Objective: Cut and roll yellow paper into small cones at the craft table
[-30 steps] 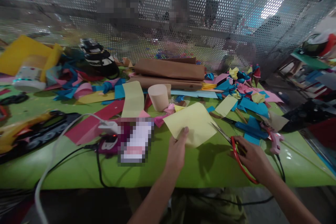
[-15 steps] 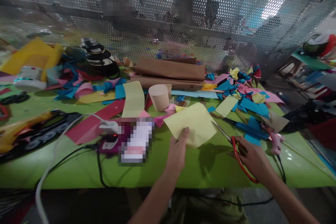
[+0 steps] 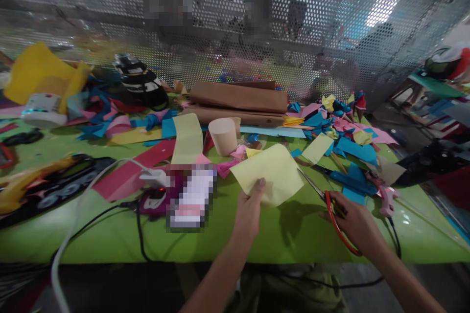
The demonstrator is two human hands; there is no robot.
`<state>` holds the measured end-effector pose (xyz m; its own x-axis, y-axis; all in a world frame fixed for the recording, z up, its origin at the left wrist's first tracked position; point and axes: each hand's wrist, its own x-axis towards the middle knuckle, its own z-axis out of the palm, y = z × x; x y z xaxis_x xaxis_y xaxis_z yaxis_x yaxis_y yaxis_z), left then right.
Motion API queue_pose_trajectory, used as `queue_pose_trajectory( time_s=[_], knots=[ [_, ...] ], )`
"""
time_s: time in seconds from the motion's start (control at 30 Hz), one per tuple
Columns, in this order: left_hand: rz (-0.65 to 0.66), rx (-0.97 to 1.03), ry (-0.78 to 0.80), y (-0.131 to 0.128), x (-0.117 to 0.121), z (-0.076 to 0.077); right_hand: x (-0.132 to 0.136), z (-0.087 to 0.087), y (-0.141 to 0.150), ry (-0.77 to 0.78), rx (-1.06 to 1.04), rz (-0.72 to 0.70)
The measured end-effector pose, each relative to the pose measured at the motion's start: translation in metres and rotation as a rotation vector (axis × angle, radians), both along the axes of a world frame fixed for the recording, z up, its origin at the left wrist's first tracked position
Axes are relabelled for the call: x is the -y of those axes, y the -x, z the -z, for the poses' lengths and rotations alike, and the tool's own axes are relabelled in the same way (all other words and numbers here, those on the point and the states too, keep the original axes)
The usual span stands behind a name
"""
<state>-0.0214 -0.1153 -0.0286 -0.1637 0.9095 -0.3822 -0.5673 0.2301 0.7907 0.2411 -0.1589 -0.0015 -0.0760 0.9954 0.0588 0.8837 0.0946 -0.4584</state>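
Observation:
My left hand (image 3: 250,208) pinches the lower edge of a pale yellow sheet of paper (image 3: 271,171), its thumb lying on top. The fingers behind the sheet are hidden. My right hand (image 3: 348,217) grips red-handled scissors (image 3: 332,210), whose blades point up and left. The blade tips meet the right edge of the sheet; whether they are cutting into it I cannot tell. A blue-handled knife (image 3: 352,182) lies beyond my right hand, close to a pink glue gun (image 3: 387,200). Behind the sheet stands a cream paper roll (image 3: 223,137).
A phone (image 3: 193,198) and a purple power strip (image 3: 156,200) with cables lie left on the green table (image 3: 110,239). Folded brown paper (image 3: 238,100) sits at the back before a perforated metal panel (image 3: 227,24). Coloured paper scraps (image 3: 341,122) crowd the back right.
Almost nothing differs. The whole view has shifted very slightly, and both hands keep their hold on the paper and the scissors.

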Motion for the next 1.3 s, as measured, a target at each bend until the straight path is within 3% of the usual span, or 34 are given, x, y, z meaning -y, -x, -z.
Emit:
queue_pose_trajectory(
  time_s=[0.7, 1.07, 1.3],
  knots=[
    [0.002, -0.004, -0.006, 0.0, 0.0, -0.001, -0.002, 0.005, -0.002, -0.021, -0.038, 0.033],
    [0.003, -0.021, 0.005, 0.001, 0.001, -0.001, 0.002, -0.012, 0.003, 0.01, 0.007, -0.078],
    [0.019, -0.022, -0.007, 0.001, 0.001, -0.001, 0.004, -0.015, 0.002, 0.028, 0.025, -0.097]
  ],
)
